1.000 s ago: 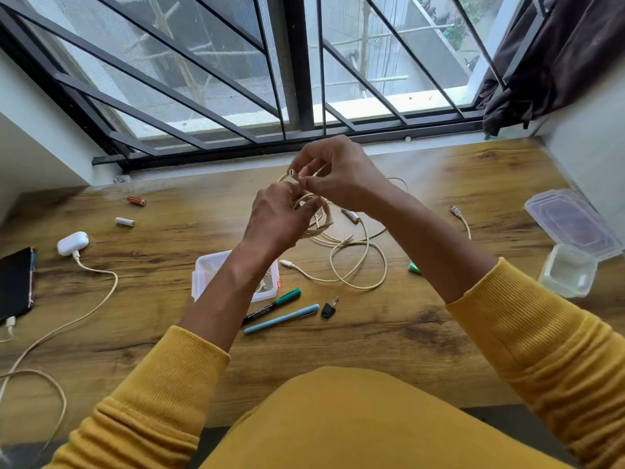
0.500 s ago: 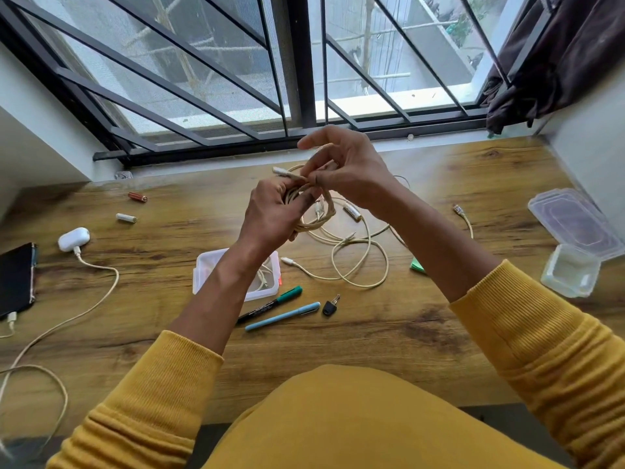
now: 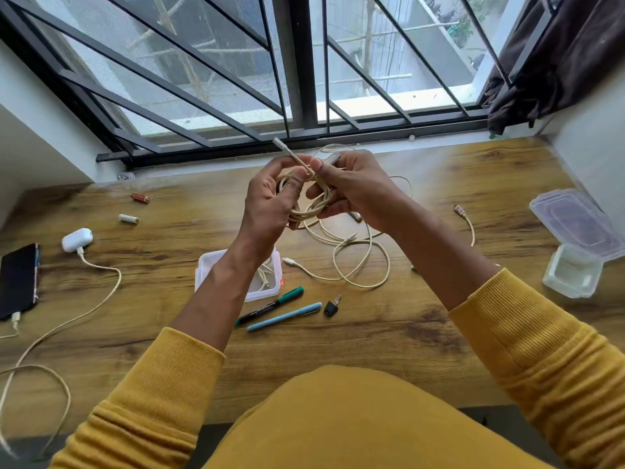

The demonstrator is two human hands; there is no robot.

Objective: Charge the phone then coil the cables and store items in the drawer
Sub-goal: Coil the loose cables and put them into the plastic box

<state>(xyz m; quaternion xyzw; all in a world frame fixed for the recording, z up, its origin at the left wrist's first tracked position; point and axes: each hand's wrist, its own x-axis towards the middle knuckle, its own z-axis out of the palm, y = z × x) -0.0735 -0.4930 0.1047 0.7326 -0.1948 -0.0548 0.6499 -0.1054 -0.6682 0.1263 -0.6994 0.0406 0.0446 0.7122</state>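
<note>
Wooden desk (image 3: 389, 340) is giving us open room ahead, the window sill closing its far edge. We are holding the coiled cable (image 3: 313, 206) above it, left hand (image 3: 270, 204) gripping the loops, right hand (image 3: 355, 187) pinching the free end. A slackening grip is likely springing the loops open onto the loose cable (image 3: 358, 262) below.

The left forearm (image 3: 230, 286) covers most of the small plastic box (image 3: 270, 292), the phone (image 3: 18, 279) runs off the left edge, the charging cable (image 3: 50, 336) leaves the frame at bottom left, and the held coil (image 3: 313, 206) is partly hidden by fingers.
</note>
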